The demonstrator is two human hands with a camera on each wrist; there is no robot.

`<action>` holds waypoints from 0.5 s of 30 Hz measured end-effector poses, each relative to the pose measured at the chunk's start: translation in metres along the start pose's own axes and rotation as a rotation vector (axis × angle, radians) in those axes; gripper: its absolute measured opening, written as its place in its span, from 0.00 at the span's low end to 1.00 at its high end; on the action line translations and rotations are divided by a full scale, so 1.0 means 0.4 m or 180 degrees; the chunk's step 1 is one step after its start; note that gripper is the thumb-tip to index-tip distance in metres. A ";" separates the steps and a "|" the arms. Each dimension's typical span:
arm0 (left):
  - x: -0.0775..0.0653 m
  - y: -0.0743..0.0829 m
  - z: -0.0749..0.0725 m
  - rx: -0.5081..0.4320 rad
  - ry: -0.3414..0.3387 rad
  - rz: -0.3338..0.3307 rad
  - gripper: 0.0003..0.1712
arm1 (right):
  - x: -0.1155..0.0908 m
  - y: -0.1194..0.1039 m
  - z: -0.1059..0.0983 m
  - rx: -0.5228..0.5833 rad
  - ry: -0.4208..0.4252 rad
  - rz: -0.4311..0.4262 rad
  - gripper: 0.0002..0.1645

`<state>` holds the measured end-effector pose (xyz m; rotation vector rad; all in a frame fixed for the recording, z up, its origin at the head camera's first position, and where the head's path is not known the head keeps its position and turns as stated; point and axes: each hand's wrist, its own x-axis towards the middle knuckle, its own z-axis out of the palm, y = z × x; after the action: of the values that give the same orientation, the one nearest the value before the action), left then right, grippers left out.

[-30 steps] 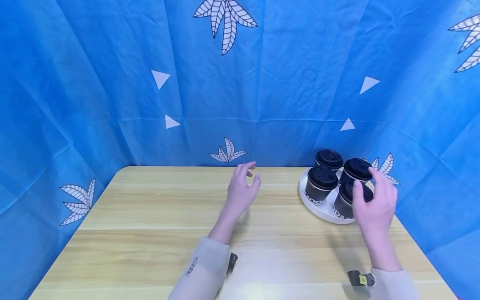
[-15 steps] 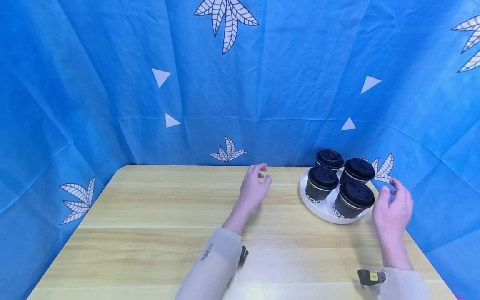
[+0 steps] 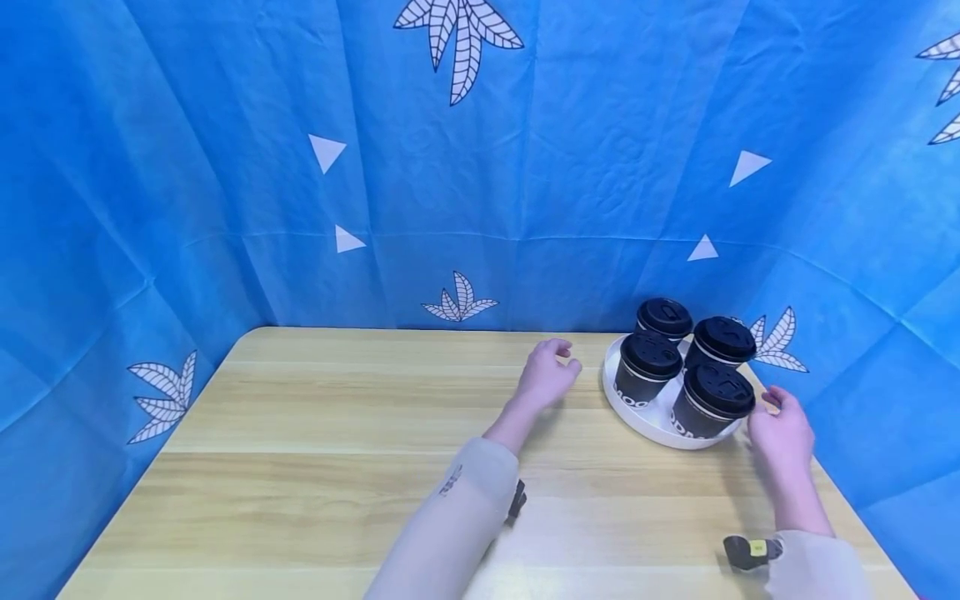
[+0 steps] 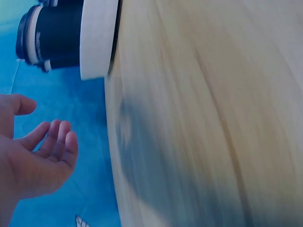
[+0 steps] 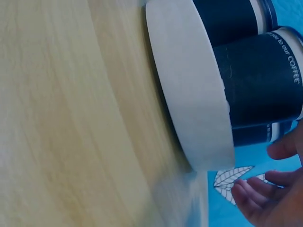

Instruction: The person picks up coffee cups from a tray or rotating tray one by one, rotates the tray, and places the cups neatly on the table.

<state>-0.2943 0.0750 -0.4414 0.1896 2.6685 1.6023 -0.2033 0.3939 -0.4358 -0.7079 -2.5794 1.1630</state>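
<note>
Several black paper coffee cups (image 3: 697,414) with black lids stand upright in a round white tray (image 3: 654,432) at the back right of the table. My left hand (image 3: 546,375) hovers left of the tray, fingers loosely curved with nothing in them. In the left wrist view a gap separates that hand (image 4: 42,161) from the tray wall (image 4: 98,45). On the tray's right side, my right hand (image 3: 782,427) has its fingertips close to the rim. The right wrist view has its fingers relaxed beside the tray wall (image 5: 191,90) and a cup (image 5: 260,82), holding nothing.
The light wooden table (image 3: 315,483) extends to the left and front. Behind it and along both sides hangs a blue curtain (image 3: 600,125) with white leaves and triangles. Dark wrist-camera mounts (image 3: 750,552) sit by both sleeves.
My left hand has moved right, toward the tray. The right hand has gone from over the front right cup outward and down to the tray's right side. Tray and cups stay in place.
</note>
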 end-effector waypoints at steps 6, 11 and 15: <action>0.009 0.011 0.054 0.0183 -0.0200 -0.0127 0.24 | 0.009 0.018 0.010 -0.0142 -0.0419 -0.0104 0.39; 0.008 0.020 0.093 0.0117 -0.0348 -0.0349 0.23 | 0.016 0.030 0.020 -0.0133 -0.0515 -0.0156 0.34; 0.002 0.027 0.127 -0.0066 -0.0369 -0.0481 0.25 | 0.023 0.045 0.025 -0.0123 -0.0570 -0.0152 0.30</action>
<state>-0.2901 0.1245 -0.4558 0.0754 2.5128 1.5248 -0.2090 0.4024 -0.4558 -0.5705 -2.7559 1.2160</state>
